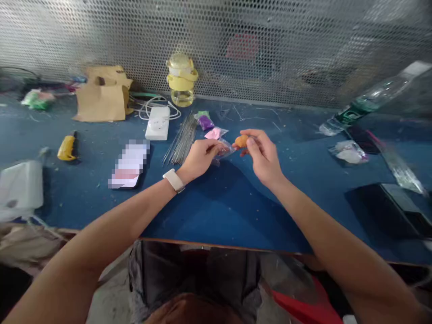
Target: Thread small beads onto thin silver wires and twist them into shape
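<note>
Orange lump (241, 141) partly behind right hand (265, 158), phone screen (131, 158) a pixelated blur

A perforated metal panel (209, 27) stands along the rear edge of the bench (202, 216). The blue top has a brown front edge (216, 246). Light reflects off the panel's left portion. Pale floor (108, 298) is visible below.

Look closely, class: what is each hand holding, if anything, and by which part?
The right hand holds an orange lump by its end nearest the palm. The left hand pinches a clear plastic bag, apparently by its left end.
</note>
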`<state>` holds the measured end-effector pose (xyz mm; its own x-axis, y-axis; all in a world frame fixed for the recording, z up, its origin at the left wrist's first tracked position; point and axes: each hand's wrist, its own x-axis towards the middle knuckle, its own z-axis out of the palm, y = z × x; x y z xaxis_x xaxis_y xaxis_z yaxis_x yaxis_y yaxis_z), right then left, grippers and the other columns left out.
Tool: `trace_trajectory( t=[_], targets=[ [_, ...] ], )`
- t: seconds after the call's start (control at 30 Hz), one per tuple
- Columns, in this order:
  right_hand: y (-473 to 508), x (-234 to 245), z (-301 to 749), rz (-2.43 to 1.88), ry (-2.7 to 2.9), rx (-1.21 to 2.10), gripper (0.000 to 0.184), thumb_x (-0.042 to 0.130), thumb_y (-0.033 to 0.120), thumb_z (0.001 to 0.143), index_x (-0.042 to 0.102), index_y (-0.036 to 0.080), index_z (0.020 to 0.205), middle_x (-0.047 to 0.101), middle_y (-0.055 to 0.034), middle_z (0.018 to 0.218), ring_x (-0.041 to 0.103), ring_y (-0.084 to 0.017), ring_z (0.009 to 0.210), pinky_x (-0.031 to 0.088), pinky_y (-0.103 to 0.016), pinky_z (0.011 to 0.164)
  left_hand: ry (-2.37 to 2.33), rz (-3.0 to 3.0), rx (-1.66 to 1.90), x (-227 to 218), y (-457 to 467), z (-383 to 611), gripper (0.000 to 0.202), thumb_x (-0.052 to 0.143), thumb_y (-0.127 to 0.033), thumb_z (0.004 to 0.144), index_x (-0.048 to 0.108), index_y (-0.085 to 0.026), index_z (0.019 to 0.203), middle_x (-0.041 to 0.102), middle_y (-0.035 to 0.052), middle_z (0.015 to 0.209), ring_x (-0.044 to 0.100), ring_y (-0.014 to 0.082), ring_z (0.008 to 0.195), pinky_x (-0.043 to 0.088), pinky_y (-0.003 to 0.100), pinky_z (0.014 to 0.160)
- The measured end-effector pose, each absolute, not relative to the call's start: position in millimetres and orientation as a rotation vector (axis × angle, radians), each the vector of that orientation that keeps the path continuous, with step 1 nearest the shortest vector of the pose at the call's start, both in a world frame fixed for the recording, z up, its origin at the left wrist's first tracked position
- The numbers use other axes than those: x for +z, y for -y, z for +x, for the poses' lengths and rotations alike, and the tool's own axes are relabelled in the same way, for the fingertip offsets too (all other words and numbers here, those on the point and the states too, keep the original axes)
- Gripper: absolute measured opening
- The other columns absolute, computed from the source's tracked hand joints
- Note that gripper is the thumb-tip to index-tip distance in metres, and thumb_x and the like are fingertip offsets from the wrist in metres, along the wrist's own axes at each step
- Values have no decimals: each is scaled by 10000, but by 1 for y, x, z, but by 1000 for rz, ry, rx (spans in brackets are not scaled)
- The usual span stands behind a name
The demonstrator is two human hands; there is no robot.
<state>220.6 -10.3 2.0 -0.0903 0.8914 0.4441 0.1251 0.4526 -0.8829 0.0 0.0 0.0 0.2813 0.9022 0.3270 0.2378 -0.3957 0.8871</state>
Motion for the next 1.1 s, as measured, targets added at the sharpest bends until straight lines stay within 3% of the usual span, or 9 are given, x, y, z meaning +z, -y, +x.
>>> trace_trajectory(
  t=[0.37, 0.57, 0.8, 1.0, 1.1],
  targets=[
    [20, 7, 219, -909, 1594, 911, 404, 707, 648, 1083, 765, 306, 1290, 841, -45, 1110, 823, -228, 1065, 671, -407, 935, -942, 1643, 1235, 1, 2, -2, 75, 815, -233, 954, 814, -160, 940, 876, 75, 929, 824, 162, 844, 677, 303, 806],
    [15, 4, 223, -967, 1536, 1039, 507, 740, 746, 1015, 721, 290, 1237, 830, -54, 1062, 798, -229, 947, 636, -379, 746, -927, 1727, 1252, -6, -2, 3, 95, 679, -162, 1053, 758, -174, 1002, 852, 41, 951, 789, 116, 830, 643, 257, 807],
    [17, 6, 221, -931, 1503, 1185, 470, 735, 734, 1027, 710, 296, 1197, 834, -37, 1005, 796, -221, 935, 610, -382, 791, -940, 1806, 1224, -9, -3, 2, 72, 633, -152, 1089, 682, -193, 1123, 816, 23, 978, 802, 119, 839, 652, 260, 820],
    [20, 10, 217, -895, 1379, 1319, 485, 790, 747, 978, 704, 298, 1140, 790, -25, 1074, 777, -197, 898, 622, -355, 741, -1021, 1987, 1251, -5, 1, 0, 117, 666, -197, 1087, 669, -204, 1204, 812, 46, 1114, 786, 127, 938, 637, 262, 852],
    [21, 11, 217, -900, 1353, 1372, 489, 810, 747, 961, 694, 313, 1154, 783, -15, 1134, 783, -189, 911, 678, -380, 843, -987, 2113, 1221, -6, 1, -3, 395, 844, -240, 975, 673, -211, 1330, 814, 72, 1266, 802, 166, 1026, 659, 310, 927]
  ],
)
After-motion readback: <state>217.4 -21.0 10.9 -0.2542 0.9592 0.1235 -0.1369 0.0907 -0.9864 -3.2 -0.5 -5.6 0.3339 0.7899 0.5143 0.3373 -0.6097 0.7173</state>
